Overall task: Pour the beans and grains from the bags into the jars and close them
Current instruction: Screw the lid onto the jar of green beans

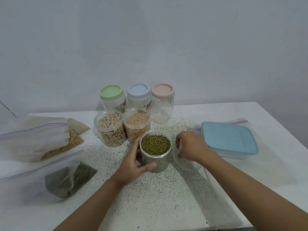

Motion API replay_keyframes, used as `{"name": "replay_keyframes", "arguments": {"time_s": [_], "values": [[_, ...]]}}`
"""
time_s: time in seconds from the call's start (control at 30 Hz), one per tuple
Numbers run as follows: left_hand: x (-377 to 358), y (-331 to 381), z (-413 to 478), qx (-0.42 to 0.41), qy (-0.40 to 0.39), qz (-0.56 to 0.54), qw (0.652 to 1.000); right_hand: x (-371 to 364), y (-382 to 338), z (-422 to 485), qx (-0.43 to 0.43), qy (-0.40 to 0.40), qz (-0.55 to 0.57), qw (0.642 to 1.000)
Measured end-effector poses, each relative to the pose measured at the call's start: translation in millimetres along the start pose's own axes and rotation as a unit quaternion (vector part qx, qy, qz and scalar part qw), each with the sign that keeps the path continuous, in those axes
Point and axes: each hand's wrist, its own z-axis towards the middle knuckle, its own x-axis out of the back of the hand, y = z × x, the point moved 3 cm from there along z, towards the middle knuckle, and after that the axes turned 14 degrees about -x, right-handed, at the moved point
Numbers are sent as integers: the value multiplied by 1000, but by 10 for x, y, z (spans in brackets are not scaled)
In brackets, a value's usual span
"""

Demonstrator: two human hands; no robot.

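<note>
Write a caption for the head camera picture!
Left hand holds an open jar of green beans; right hand reaches beside it.

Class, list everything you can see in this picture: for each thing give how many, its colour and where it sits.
Open filled jars: 3, clear; pale beans, tan beans, green beans, table centre.
Lidded jars: 3, clear, seemingly empty; green, blue, pink lids, back row.
Zip bags: 2 clearly seen, clear; tan grains, dark green, left.
Flat box: 1, blue lid, right.
Clear plastic item: 1, under right hand; unclear what.
Table: 1, white, speckled.
Left hand: holds green-bean jar.
Right hand: on clear plastic item.
</note>
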Motion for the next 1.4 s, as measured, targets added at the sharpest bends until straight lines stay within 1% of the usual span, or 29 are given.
{"name": "replay_keyframes", "arguments": {"time_s": [0.07, 0.1, 0.17, 0.2, 0.3, 0.4, 0.57, 0.67, 0.77, 0.97, 1.03, 1.13, 1.4], "values": [[-53, -13, 9, -18, 18, 29, 999, 82, -2, -21, -20, 43, 124, 991], [-68, -8, 21, -25, 27, 36, 999, 142, -23, -42, -18, 60, 193, 979], [-68, -20, 48, -32, 38, 37, 998, 248, -129, -120, 13, 53, 303, 951], [-59, -39, 52, -32, 38, 38, 998, 271, -194, -163, 36, 32, 321, 946], [-36, -66, 57, -38, 40, 33, 998, 212, -320, -242, 99, -34, 305, 947], [-50, -43, 57, -47, 43, 31, 998, 105, -344, -266, 129, -70, 307, 940], [-72, -12, 63, -64, 56, 28, 996, 59, -432, -235, 175, -38, 195, 964], [-77, -29, 68, -67, 59, 36, 995, 48, -506, -268, 217, -27, 131, 967], [-67, -50, 70, -64, 65, 36, 995, 72, -571, -249, 255, 7, 86, 963], [-48, -55, 80, -61, 66, 44, 995, 183, -654, -98, 318, -43, 99, 942], [-45, -46, 78, -60, 64, 50, 995, 186, -654, -65, 327, -52, 111, 937], [-38, -51, 79, -55, 62, 48, 995, 149, -657, -35, 335, -49, 109, 935], [-34, -57, 72, -53, 60, 41, 996, 109, -680, 39, 359, -49, 44, 931]]}}
